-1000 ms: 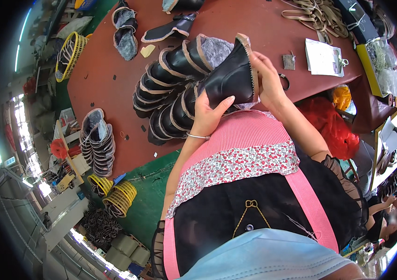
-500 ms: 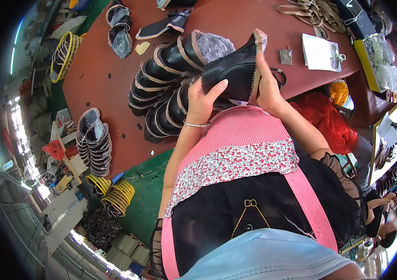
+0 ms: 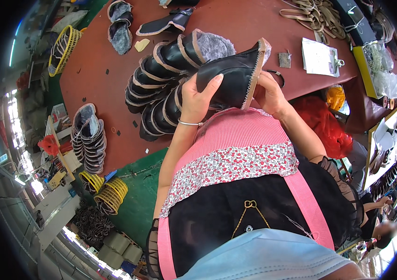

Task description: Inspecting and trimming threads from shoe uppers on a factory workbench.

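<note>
Close in front of my apron I hold a black leather shoe upper (image 3: 233, 78) with a zigzag-stitched tan edge. My left hand (image 3: 197, 97) wraps its toe side, the thumb lying on top of the leather. At the stitched opening, my right hand (image 3: 269, 95) has its fingers bent in against the edge; some fingertips are hidden behind it. Just beyond my left hand, a curved double row of nested black shoe uppers (image 3: 161, 70) with tan edges covers the table. Grey fur lining (image 3: 214, 46) shows at the row's near end.
The red-brown table (image 3: 100, 84) also bears fur-lined uppers (image 3: 120, 30), a single black upper (image 3: 165, 23), another nested stack (image 3: 88, 140), a clipboard (image 3: 320, 57) and tan straps (image 3: 317, 16). Yellow baskets (image 3: 111, 195) stand off its left edge. A red plastic bag (image 3: 324, 123) sits at right.
My right hand has slid off the outer edge of the shoe upper and its fingers have curled in at the opening. The upper has tipped and shifted slightly lower.
</note>
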The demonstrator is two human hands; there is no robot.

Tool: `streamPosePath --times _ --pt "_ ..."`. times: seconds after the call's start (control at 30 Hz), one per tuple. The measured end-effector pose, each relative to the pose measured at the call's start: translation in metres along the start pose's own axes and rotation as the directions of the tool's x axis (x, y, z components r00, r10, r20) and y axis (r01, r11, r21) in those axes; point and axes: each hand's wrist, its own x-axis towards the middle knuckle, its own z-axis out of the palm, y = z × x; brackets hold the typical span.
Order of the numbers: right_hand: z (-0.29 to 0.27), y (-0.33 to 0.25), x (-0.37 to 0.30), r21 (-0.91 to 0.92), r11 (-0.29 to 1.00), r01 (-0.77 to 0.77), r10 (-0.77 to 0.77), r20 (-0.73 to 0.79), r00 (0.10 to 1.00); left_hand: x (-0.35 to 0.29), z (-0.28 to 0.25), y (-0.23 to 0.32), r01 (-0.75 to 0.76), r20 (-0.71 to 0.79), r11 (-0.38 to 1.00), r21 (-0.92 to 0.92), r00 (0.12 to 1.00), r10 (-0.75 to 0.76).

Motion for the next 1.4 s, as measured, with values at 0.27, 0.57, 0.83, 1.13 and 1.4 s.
streamPosePath --times 0.27,0.57,0.83,1.13,1.4 --pt "0.002 0.010 0.009 -0.013 0.999 -0.041 0.041 -0.004 0.999 -0.007 -0.001 0.005 -0.098 0.071 0.990 0.098 0.993 0.091" --pt "0.006 0.029 0.017 0.083 0.996 0.042 -0.028 -0.162 0.986 -0.015 0.005 -0.001 -0.166 0.009 0.970 0.178 0.986 0.167" --pt "-0.009 0.031 0.016 -0.459 0.799 0.390 -0.480 -0.093 0.873 -0.018 0.011 -0.006 -0.194 -0.074 0.958 0.212 0.974 0.213" --pt "-0.013 -0.008 -0.001 0.233 0.960 -0.153 0.091 0.255 0.963 -0.017 0.008 -0.007 -0.298 -0.011 0.871 0.391 0.945 0.328" --pt "-0.011 0.014 0.016 -0.062 0.998 -0.013 0.010 -0.053 0.999 -0.016 0.014 -0.014 -0.313 0.048 0.798 0.515 0.940 0.338"
